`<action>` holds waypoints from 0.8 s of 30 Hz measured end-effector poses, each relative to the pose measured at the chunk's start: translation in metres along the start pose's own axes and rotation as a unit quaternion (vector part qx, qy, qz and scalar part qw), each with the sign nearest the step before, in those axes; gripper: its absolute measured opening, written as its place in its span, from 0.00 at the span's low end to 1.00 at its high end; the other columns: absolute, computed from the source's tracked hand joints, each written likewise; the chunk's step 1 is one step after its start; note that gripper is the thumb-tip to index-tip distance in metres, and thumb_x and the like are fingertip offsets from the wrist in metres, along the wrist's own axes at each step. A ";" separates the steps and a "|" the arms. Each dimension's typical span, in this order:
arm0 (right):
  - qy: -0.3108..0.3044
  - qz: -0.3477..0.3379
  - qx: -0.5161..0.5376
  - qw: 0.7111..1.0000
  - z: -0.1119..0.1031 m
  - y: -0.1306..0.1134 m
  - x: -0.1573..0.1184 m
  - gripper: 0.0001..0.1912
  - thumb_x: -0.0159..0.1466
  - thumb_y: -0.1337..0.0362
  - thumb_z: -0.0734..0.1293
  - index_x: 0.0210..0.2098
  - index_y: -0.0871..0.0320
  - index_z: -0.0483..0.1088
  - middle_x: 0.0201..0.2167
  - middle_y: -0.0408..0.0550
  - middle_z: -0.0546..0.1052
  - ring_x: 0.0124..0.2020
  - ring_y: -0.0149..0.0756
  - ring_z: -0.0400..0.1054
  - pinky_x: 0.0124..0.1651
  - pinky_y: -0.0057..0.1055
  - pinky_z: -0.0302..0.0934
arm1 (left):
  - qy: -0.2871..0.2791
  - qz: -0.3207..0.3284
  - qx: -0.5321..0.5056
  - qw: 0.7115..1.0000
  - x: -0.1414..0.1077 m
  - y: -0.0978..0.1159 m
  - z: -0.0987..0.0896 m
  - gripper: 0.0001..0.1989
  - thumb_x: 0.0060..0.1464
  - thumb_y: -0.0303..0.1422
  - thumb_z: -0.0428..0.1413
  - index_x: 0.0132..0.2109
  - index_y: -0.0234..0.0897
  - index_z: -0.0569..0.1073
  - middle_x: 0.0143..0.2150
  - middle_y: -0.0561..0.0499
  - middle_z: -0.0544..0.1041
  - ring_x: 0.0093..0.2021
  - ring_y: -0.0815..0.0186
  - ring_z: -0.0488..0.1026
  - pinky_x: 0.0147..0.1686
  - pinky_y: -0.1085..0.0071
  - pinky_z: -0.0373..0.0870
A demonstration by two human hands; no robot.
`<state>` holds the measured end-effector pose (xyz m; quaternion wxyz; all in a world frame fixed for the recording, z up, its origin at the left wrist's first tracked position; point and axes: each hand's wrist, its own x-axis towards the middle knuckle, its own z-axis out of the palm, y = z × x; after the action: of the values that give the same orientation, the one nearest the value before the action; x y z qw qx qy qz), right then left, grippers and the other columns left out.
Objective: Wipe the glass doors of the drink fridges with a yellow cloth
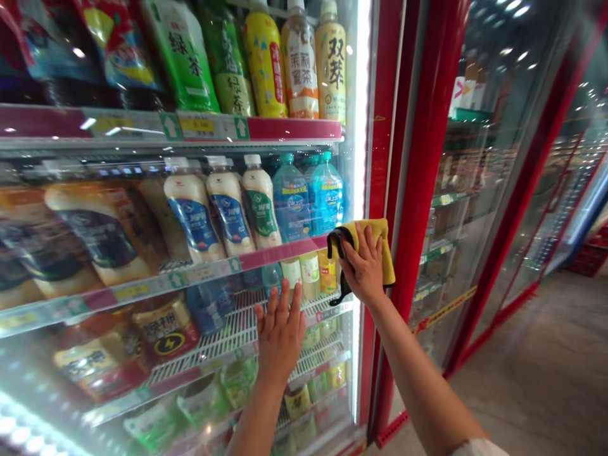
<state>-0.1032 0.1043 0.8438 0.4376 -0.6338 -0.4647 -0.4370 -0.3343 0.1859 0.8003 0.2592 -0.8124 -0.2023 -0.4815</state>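
Observation:
My right hand (365, 269) presses a yellow cleaning cloth (388, 253) with black edging against the right side of a glass fridge door, partly over its red frame (380, 158). The fingers lie over the folded cloth, and a black corner hangs below. Lower and to the left, my left hand (281, 326) holds nothing; its fingers are stretched out and apart, at or close to the glass. Whether the palm touches the glass, I cannot tell. Behind the door, blue-green bottles (327, 193) and white milk-tea bottles (228, 209) stand on the middle shelf.
Tea bottles (301, 66) line the upper shelf, and green packs (159, 421) sit on a lower one. A bright light strip (361, 95) runs down the door's right side. Further right are more red-framed glass doors (513, 209) and a grey floor (536, 367).

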 end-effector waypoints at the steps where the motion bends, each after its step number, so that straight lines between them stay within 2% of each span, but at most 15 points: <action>1: -0.001 -0.005 0.002 1.000 -0.001 0.003 -0.005 0.24 0.70 0.61 0.62 0.65 0.45 0.66 0.75 0.49 0.54 0.77 0.53 0.40 0.72 0.65 0.42 | 0.002 -0.001 0.001 1.000 0.000 -0.004 -0.003 0.39 0.65 0.35 0.56 0.75 0.43 0.46 0.76 0.48 0.50 0.78 0.63 0.34 0.75 0.53 0.27; 3: 0.023 0.029 0.004 0.999 -0.001 0.009 -0.002 0.24 0.71 0.61 0.61 0.66 0.47 0.65 0.75 0.52 0.55 0.77 0.53 0.41 0.72 0.65 0.43 | 0.008 -0.003 0.003 1.000 0.001 -0.011 -0.008 0.39 0.65 0.35 0.56 0.75 0.43 0.46 0.77 0.49 0.46 0.78 0.61 0.34 0.75 0.53 0.27; 5: 0.056 0.084 0.002 0.995 0.001 0.009 0.018 0.26 0.71 0.60 0.59 0.68 0.49 0.61 0.75 0.53 0.52 0.77 0.54 0.39 0.71 0.67 0.43 | 0.016 -0.005 0.004 1.000 0.003 -0.018 -0.012 0.40 0.64 0.35 0.57 0.75 0.44 0.46 0.78 0.50 0.43 0.78 0.60 0.34 0.75 0.54 0.28; 7: 0.065 0.107 -0.002 0.992 0.003 -0.003 0.043 0.29 0.71 0.59 0.58 0.71 0.48 0.57 0.76 0.52 0.49 0.77 0.55 0.36 0.70 0.69 0.41 | 0.023 -0.010 0.006 1.000 0.007 -0.022 -0.014 0.40 0.64 0.35 0.57 0.76 0.44 0.45 0.78 0.50 0.41 0.78 0.60 0.34 0.75 0.54 0.29; 9: 0.047 0.079 -0.006 0.996 0.004 -0.023 0.057 0.30 0.71 0.57 0.59 0.71 0.46 0.56 0.77 0.50 0.48 0.77 0.55 0.34 0.71 0.70 0.39 | 0.030 -0.018 0.009 0.999 0.012 -0.023 -0.016 0.40 0.64 0.35 0.57 0.76 0.45 0.45 0.78 0.50 0.40 0.78 0.59 0.34 0.75 0.53 0.30; 11: 0.013 0.020 -0.010 1.000 0.002 -0.043 0.052 0.28 0.70 0.56 0.61 0.70 0.43 0.59 0.76 0.46 0.50 0.77 0.53 0.34 0.72 0.67 0.37 | 0.031 -0.024 0.010 0.999 0.017 -0.025 -0.018 0.41 0.65 0.35 0.57 0.76 0.45 0.44 0.78 0.50 0.40 0.78 0.57 0.35 0.75 0.51 0.31; 13: -0.017 -0.034 -0.014 0.999 0.000 -0.051 0.033 0.26 0.70 0.56 0.62 0.67 0.41 0.63 0.75 0.43 0.55 0.77 0.51 0.38 0.74 0.63 0.37 | 0.024 -0.033 0.008 0.999 0.019 -0.028 -0.021 0.41 0.64 0.35 0.57 0.76 0.46 0.43 0.78 0.50 0.40 0.78 0.54 0.37 0.75 0.47 0.32; 15: -0.024 -0.055 -0.013 0.998 -0.001 -0.044 0.014 0.23 0.70 0.57 0.63 0.64 0.40 0.66 0.73 0.42 0.59 0.76 0.50 0.42 0.74 0.61 0.40 | 0.013 -0.043 0.004 0.999 0.019 -0.034 -0.026 0.43 0.64 0.34 0.57 0.76 0.47 0.42 0.78 0.48 0.41 0.78 0.51 0.38 0.74 0.43 0.33; 17: 0.001 -0.033 -0.009 0.999 0.000 -0.029 0.007 0.23 0.70 0.57 0.63 0.64 0.42 0.67 0.73 0.45 0.59 0.76 0.52 0.45 0.73 0.61 0.41 | 0.003 -0.049 -0.003 0.999 0.019 -0.041 -0.032 0.44 0.63 0.32 0.58 0.76 0.48 0.40 0.79 0.48 0.41 0.77 0.48 0.38 0.74 0.40 0.35; 20: 0.072 0.044 -0.003 0.996 0.004 -0.017 0.028 0.26 0.71 0.57 0.61 0.68 0.47 0.63 0.75 0.50 0.55 0.76 0.56 0.42 0.71 0.66 0.41 | -0.010 -0.046 -0.009 0.999 0.020 -0.047 -0.038 0.46 0.62 0.32 0.58 0.76 0.48 0.39 0.79 0.47 0.39 0.77 0.47 0.37 0.73 0.38 0.36; 22: 0.097 0.071 -0.007 0.993 0.007 -0.027 0.048 0.27 0.72 0.56 0.59 0.69 0.48 0.60 0.75 0.51 0.53 0.76 0.56 0.39 0.71 0.68 0.39 | -0.008 -0.046 -0.005 0.999 0.022 -0.047 -0.039 0.46 0.62 0.32 0.58 0.76 0.48 0.38 0.79 0.47 0.39 0.77 0.48 0.37 0.73 0.39 0.35; 24: 0.081 0.051 -0.016 0.995 0.007 -0.046 0.057 0.27 0.72 0.54 0.59 0.69 0.47 0.60 0.75 0.50 0.54 0.77 0.55 0.39 0.71 0.67 0.38 | 0.004 -0.047 0.007 0.999 0.024 -0.045 -0.038 0.45 0.62 0.32 0.58 0.76 0.46 0.39 0.79 0.47 0.39 0.78 0.50 0.36 0.74 0.41 0.33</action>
<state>-0.1359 0.1316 0.9034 0.4850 -0.6262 -0.3878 -0.4715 -0.3754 0.2000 0.8468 0.2427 -0.7984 -0.2423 -0.4949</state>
